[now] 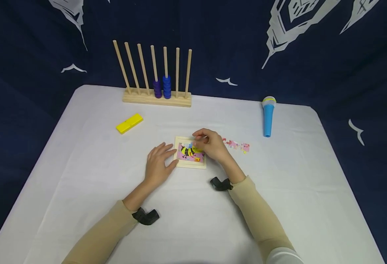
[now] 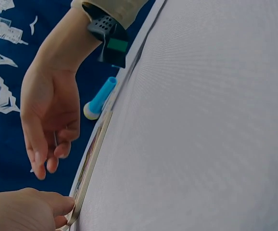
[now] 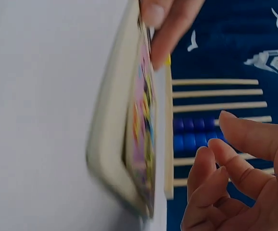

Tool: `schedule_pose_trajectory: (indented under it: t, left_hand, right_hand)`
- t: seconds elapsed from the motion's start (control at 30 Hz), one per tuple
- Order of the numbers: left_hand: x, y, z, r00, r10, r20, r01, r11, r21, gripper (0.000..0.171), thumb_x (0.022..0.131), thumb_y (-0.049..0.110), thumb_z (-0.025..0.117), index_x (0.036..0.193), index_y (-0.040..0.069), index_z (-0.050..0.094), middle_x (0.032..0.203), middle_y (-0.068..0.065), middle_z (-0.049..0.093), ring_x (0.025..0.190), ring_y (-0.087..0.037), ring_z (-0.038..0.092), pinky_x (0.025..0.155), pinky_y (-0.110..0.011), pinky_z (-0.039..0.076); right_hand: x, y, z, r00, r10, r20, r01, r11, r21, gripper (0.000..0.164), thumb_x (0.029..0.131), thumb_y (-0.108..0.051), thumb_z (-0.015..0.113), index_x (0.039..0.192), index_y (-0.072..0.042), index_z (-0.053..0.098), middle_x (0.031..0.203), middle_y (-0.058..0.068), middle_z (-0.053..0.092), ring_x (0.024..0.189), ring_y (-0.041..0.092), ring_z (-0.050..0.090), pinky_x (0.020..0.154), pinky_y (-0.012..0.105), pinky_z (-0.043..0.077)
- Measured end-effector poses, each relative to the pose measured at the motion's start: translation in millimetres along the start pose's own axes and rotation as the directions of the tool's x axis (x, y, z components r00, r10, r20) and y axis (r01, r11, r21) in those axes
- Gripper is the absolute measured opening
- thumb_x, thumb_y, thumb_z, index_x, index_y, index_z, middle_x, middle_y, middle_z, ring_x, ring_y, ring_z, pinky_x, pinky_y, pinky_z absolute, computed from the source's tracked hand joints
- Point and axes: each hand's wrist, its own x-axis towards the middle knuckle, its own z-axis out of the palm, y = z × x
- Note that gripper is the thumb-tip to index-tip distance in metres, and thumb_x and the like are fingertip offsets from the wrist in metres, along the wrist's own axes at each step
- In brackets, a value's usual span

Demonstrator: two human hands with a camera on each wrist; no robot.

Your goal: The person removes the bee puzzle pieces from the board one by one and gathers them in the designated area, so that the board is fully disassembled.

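A small wooden-framed jigsaw puzzle [image 1: 190, 164] lies on the white table, showing a yellow-and-black striped bee on pink. My left hand [image 1: 158, 167] is at its left side with fingers spread. In the left wrist view, the left thumb [image 2: 57, 203] touches the frame's edge. Over the puzzle's upper right corner hovers my right hand [image 1: 211, 145], fingers loosely bent and hiding part of the picture. The right wrist view shows the right hand's fingers [image 3: 245, 175] apart from the thumb, nothing visible between them. Joined pink puzzle pieces [image 1: 236, 145] lie just right of that hand.
Behind the puzzle stands a wooden peg rack [image 1: 157, 101] with purple and blue beads on two pegs. A yellow block [image 1: 129, 123] lies at the left, and a blue toy microphone [image 1: 268, 119] is at the back right. Dark patterned cloth [image 1: 213, 44] hangs beyond the table.
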Motion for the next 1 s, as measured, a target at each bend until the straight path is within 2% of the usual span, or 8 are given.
schedule_pose_trajectory:
  t: [0.23,0.47,0.7,1.0]
  left_hand:
    - [0.0,-1.0,0.3,1.000,0.006,-0.008,-0.006,1.000,-0.002,0.037,0.085,0.016,0.074,0.119,0.002,0.069,0.137,-0.013,0.059,0.138,-0.033,0.041,0.116,-0.056,0.024]
    - [0.3,-1.3,0.5,1.000,0.003,0.000,-0.003,1.000,0.004,0.037,0.085,0.017,0.074,0.120,0.003,0.069,0.138,-0.012,0.059,0.139,-0.033,0.041,0.116,-0.056,0.023]
    - [0.7,-0.9,-0.9,1.000,0.011,0.007,-0.011,1.000,0.013,0.037,0.086,0.017,0.073,0.120,0.003,0.069,0.138,-0.012,0.059,0.139,-0.032,0.041,0.116,-0.056,0.023]
    - [0.7,-2.0,-1.4,1.000,0.018,0.003,-0.018,1.000,0.011,0.037,0.086,0.017,0.073,0.119,0.002,0.069,0.137,-0.013,0.059,0.138,-0.033,0.041,0.116,-0.056,0.024]
  right_hand:
    - [8.6,-2.5,19.7,0.998,-0.040,0.039,0.040,0.999,-0.013,0.030,0.084,-0.007,0.073,0.114,-0.004,0.067,0.107,0.014,0.067,0.072,0.014,0.053,0.061,0.022,0.045]
    - [11.3,2.6,25.8,0.998,-0.049,0.034,0.050,0.997,-0.053,0.032,0.082,-0.005,0.075,0.114,-0.004,0.067,0.106,0.013,0.064,0.073,0.016,0.053,0.065,0.022,0.045]
    - [11.1,6.7,34.0,0.994,-0.098,0.050,0.104,0.983,-0.149,0.035,0.081,-0.007,0.078,0.114,-0.005,0.067,0.106,0.012,0.063,0.082,0.018,0.059,0.071,0.024,0.046]
    - [11.2,6.6,37.9,0.994,-0.103,0.038,0.109,0.974,-0.198,0.032,0.081,-0.009,0.078,0.112,-0.005,0.068,0.102,0.010,0.063,0.080,0.018,0.057,0.070,0.024,0.044]
